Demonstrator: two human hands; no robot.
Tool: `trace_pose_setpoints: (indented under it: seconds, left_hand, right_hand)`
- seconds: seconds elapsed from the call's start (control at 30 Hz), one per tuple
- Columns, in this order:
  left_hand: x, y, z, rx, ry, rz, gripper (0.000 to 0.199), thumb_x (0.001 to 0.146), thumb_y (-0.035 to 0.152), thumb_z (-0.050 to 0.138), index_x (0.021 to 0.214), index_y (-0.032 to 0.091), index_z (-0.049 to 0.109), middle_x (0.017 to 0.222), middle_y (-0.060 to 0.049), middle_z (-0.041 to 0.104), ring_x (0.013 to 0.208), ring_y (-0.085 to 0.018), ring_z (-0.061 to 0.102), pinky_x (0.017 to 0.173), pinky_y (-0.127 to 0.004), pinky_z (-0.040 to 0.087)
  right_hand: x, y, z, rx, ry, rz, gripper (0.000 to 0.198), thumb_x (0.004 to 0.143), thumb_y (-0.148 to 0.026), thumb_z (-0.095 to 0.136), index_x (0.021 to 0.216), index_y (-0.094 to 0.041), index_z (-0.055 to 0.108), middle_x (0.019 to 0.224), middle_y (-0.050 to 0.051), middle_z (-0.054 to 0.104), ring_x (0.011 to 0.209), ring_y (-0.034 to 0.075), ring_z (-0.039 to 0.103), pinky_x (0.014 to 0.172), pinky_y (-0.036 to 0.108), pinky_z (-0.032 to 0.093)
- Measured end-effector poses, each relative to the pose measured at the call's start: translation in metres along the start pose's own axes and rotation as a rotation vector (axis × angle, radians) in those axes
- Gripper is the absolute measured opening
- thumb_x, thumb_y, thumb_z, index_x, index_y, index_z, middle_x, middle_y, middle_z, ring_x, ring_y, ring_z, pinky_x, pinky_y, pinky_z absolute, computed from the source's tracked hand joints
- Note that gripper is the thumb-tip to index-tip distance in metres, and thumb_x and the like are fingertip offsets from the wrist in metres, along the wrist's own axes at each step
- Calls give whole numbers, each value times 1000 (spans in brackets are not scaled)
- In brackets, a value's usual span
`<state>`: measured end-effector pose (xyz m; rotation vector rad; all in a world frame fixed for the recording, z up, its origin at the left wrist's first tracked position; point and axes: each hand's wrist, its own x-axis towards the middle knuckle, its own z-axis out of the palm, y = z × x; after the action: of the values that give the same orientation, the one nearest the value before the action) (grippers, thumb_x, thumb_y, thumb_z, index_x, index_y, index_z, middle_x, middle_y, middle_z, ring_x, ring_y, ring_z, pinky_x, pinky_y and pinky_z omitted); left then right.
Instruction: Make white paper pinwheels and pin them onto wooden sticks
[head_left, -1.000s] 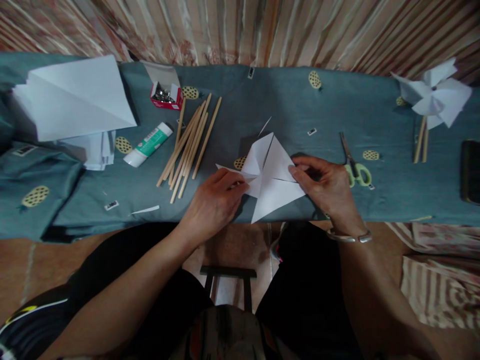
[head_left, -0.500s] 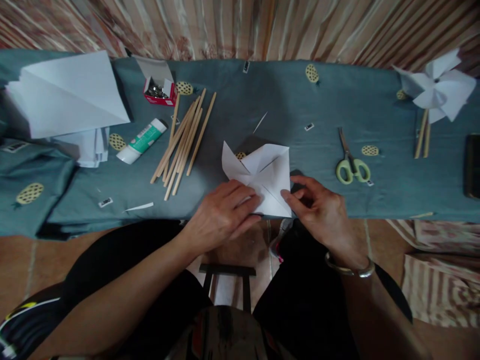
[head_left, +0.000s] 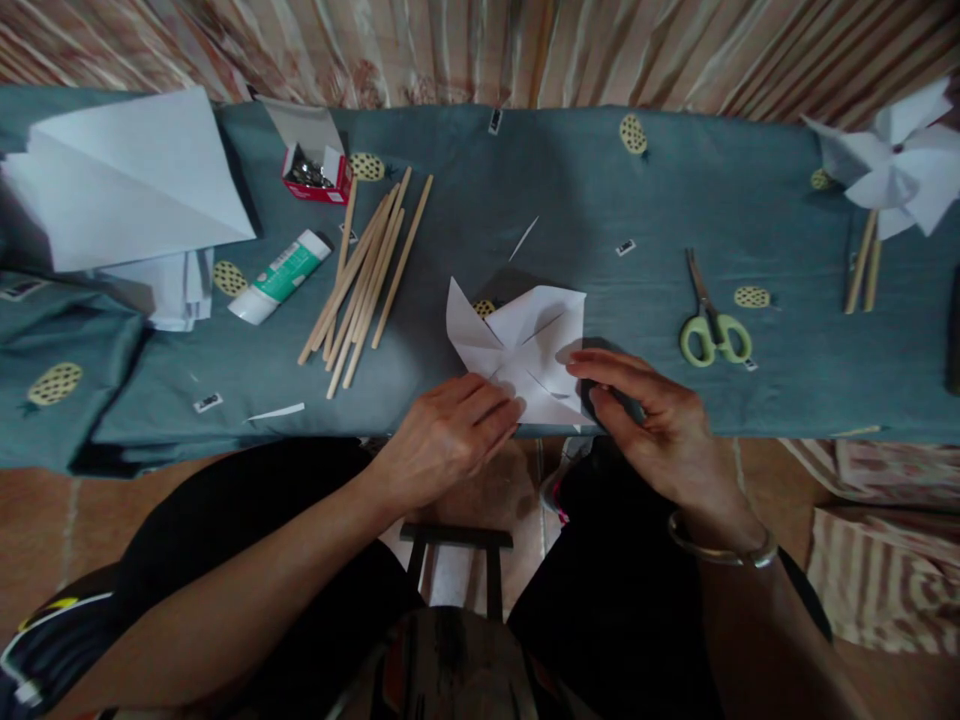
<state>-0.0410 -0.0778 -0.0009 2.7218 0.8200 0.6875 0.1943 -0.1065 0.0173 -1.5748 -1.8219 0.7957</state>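
A white paper pinwheel (head_left: 529, 350) with slit, partly curled corners lies at the table's front edge, no stick attached. On its lower left side my left hand (head_left: 450, 435) is closed, fingers bent over the paper and the thumb hidden beneath. At its right edge my right hand (head_left: 649, 420) has its thumb and forefinger apart. The forefinger tip is over the paper or just touching it; I cannot tell which. Right of that hand lie scissors (head_left: 709, 325) with green handles. Several wooden sticks (head_left: 367, 285) are spread to the left of the pinwheel.
A glue stick (head_left: 281, 277) and a red box of metal pins (head_left: 316, 178) lie at the left, near a stack of white paper (head_left: 142, 180). A finished pinwheel (head_left: 896, 165) with two sticks lies far right. Paper slivers (head_left: 523, 240) dot the tablecloth (head_left: 555, 180).
My right hand has shifted right, and its thumb and forefinger have moved off the pinwheel's right corner. The right side of the paper now curls more. My left hand stays on the paper.
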Motion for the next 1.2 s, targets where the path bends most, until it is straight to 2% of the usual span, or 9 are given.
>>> trace_pose_setpoints:
  seconds: [0.17,0.33,0.43,0.6,0.73,0.9,1.2]
  left_hand:
    - [-2,0,-2,7,6,16,14,93,14,57,103,9,65,94,-9,72,87,-19,66,76,-32,59]
    - [-2,0,-2,11,-28,3,14,94,14,55,102,9,65,94,-9,72,88,-19,67,76,-32,60]
    - [-2,1,-2,7,-25,-5,17,93,13,55,108,9,63,94,-8,71,87,-19,66,77,-31,59]
    - [-2,3,-3,6,-40,-21,38,93,9,53,131,9,49,95,-6,70,84,-16,65,78,-29,58]
    - [-3,2,-3,9,-57,5,29,93,11,54,122,9,55,104,-9,71,93,-19,65,83,-32,58]
    - [-4,3,-2,1,-45,1,24,92,11,57,115,7,61,103,-10,71,92,-20,64,82,-33,59]
    - [-4,3,0,-33,-84,-24,22,91,11,57,112,8,63,101,-9,70,93,-20,64,83,-34,58]
  right_hand:
    - [2,0,0,179,-112,37,36,84,-13,63,113,-33,71,136,2,62,130,24,55,114,50,40]
    - [9,-3,5,290,-72,35,20,83,-17,69,96,-31,75,126,1,68,124,23,59,110,48,43]
    - [14,-3,13,310,-2,55,13,83,-18,70,89,-29,75,120,1,70,120,22,62,108,47,46]
    - [21,-4,30,186,97,47,6,81,-20,72,83,-26,72,121,4,69,117,23,63,103,46,49]
    - [24,-7,37,32,110,19,3,82,-22,70,83,-24,72,125,6,67,118,26,62,103,49,49]
    - [26,-10,42,-90,133,-23,4,83,-24,68,83,-24,72,126,7,67,117,27,62,102,51,49]
    - [25,-10,45,-149,141,-36,4,83,-22,67,83,-22,70,127,9,66,118,28,61,102,51,48]
